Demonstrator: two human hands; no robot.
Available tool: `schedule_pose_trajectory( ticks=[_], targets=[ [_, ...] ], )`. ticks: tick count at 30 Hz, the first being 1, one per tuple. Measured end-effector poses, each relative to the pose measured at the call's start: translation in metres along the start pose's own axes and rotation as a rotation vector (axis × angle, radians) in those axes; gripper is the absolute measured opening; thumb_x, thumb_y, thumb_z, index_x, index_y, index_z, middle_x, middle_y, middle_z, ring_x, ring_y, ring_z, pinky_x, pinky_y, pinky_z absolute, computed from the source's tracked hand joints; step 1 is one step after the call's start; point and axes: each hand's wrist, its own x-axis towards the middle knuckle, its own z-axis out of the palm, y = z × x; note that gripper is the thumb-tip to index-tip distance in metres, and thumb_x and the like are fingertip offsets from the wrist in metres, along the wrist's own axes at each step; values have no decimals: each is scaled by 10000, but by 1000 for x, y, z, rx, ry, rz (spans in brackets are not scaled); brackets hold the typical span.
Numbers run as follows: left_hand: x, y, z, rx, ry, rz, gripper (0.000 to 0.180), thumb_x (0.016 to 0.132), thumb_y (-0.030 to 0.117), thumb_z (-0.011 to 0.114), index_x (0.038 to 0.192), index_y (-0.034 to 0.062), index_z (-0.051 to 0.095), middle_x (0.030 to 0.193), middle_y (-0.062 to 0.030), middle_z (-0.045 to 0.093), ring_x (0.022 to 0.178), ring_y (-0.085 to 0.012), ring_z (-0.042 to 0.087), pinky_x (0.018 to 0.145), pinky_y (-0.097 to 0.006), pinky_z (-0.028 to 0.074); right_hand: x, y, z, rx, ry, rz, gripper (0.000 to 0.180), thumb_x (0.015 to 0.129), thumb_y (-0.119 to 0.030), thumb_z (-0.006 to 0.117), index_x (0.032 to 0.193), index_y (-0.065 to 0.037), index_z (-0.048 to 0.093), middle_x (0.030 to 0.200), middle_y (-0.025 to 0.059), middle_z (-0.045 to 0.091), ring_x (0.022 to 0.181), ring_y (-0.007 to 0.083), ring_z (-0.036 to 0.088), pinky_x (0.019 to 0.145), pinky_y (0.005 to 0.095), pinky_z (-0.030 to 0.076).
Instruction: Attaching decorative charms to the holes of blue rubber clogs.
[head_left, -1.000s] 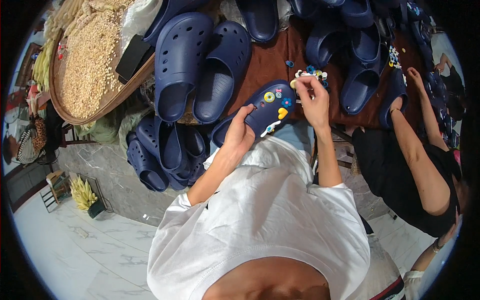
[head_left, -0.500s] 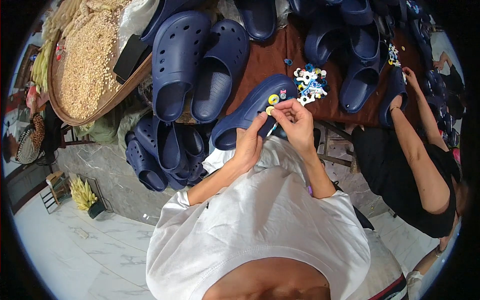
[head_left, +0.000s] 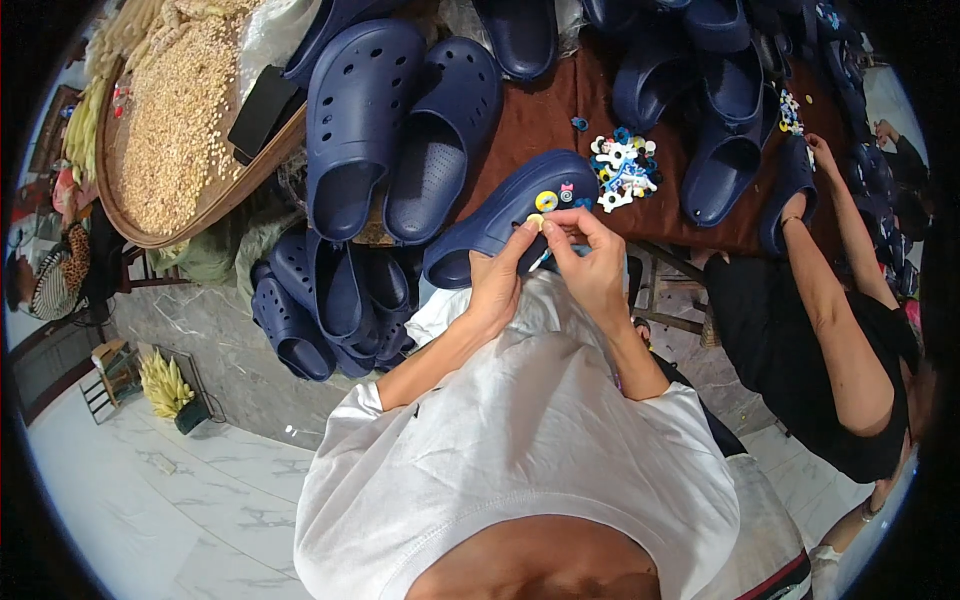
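Overhead, the left hand grips a navy clog at the brown table's near edge; the right hand pinches a small charm against it.

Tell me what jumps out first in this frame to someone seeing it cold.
Dark blue clogs are everywhere, spread over the brown table and heaped below its near edge. At the centre, the left hand steadies one navy clog already carrying small coloured charms, while the right hand pinches something small at its upper. A bright pile of charms lies just behind, and a round tray of pale grain fills the far left.
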Motion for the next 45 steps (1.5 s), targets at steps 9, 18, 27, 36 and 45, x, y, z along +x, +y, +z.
schedule_pose_trajectory(
  ticks=[9,18,27,36,45],
  targets=[
    [11,-12,-3,121,48,133,221,887,89,682,1085,10,622,1032,-41,661,914,-113,639,820,-275,517,0,3,2,-223,67,-221,74,833,-44,704,902,-17,697,794,87,687,677,204,644,634,308,504],
    [21,-7,-6,100,72,185,134,880,82,682,996,21,653,938,-36,675,849,-108,651,765,-272,536,-4,8,9,-456,71,-427,185,798,-11,684,982,-30,696,846,108,654,774,278,622,691,372,500],
    [26,9,-2,43,109,-48,300,856,109,739,1107,5,612,1044,-84,670,915,-159,665,814,-293,550,8,13,-7,-256,54,-348,148,842,-14,670,987,-29,696,918,117,659,791,255,648,713,334,516],
    [21,16,0,-35,126,-134,420,858,153,735,1190,-24,549,1115,-138,646,991,-207,661,872,-338,556,105,46,-50,-462,97,-232,190,899,-136,620,1069,-73,679,947,108,645,853,284,632,768,377,489],
    [27,8,-25,-188,44,-148,326,895,178,638,1139,-17,543,1089,-111,661,1034,-193,642,969,-337,492,143,87,-36,-819,20,-452,273,772,-184,766,1019,-96,689,920,129,625,896,324,624,779,422,497]
  ],
)
